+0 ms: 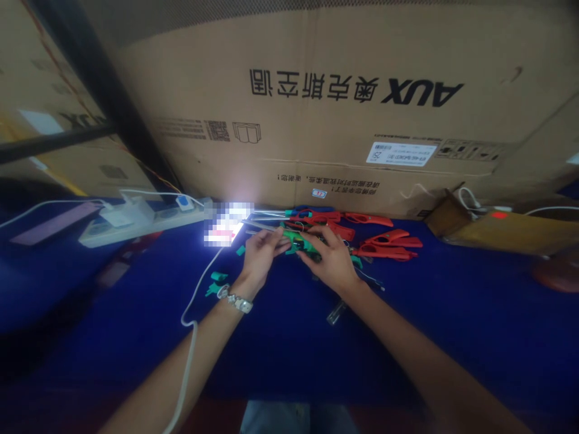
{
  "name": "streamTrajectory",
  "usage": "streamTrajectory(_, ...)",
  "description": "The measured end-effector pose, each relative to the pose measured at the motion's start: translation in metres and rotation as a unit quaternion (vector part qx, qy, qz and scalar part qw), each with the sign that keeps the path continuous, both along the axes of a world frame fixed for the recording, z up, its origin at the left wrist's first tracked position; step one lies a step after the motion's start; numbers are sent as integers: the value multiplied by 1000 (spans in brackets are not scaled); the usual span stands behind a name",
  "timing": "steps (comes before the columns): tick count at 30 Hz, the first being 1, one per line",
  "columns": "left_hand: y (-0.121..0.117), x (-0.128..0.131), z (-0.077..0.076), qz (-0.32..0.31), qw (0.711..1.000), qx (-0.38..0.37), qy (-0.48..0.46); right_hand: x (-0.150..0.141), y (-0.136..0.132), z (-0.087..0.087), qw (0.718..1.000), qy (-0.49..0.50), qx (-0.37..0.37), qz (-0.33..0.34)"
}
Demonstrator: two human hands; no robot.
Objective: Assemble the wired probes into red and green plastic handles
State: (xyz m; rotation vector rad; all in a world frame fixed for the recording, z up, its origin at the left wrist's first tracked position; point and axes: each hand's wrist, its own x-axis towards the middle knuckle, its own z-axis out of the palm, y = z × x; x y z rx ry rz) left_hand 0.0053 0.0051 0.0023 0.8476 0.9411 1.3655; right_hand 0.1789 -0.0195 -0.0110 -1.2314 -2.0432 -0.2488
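Observation:
A green long-necked utility lighter (pixel 300 243) with a dark part inside its body is between my hands, above the blue cloth. My left hand (pixel 263 253) is closed on its front end, where a thin metal tube (pixel 260 224) points left. The thumb and fingers of my right hand (pixel 331 256) are bent around the lighter's rear part. Behind and right of it lie several red lighter housings (pixel 389 247). Small green plastic pieces (pixel 219 277) rest left of my left wrist. A clear part (pixel 336 313) lies below my right hand.
A bright phone screen (pixel 230 223), pixelated, stands behind my left hand. Its white cable (pixel 192 310) runs over my left forearm. A white power strip (pixel 149 223) with plugs lies left. A large cardboard box (pixel 316 132) walls the back; a smaller yellowish box (pixel 497 235) sits right.

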Motion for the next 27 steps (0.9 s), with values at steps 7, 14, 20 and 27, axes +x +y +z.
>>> streamTrajectory(7, -2, 1, 2, -54, 998, 16, -21, 3, 6, -8, 999, 32, -4, 40)
streamTrajectory(14, 1, -3, 4, -52, 995, 83, -18, 9, -1, 10, 999, 30, -29, -3)
streamTrajectory(20, 6, -11, 9, -79, 991, 108, -27, 34, -9, 25, 972, 136, -185, 53)
streamTrajectory(27, 5, -11, 10, -104, 986, 115, -53, 39, -11, 27, 971, 129, -194, 59)
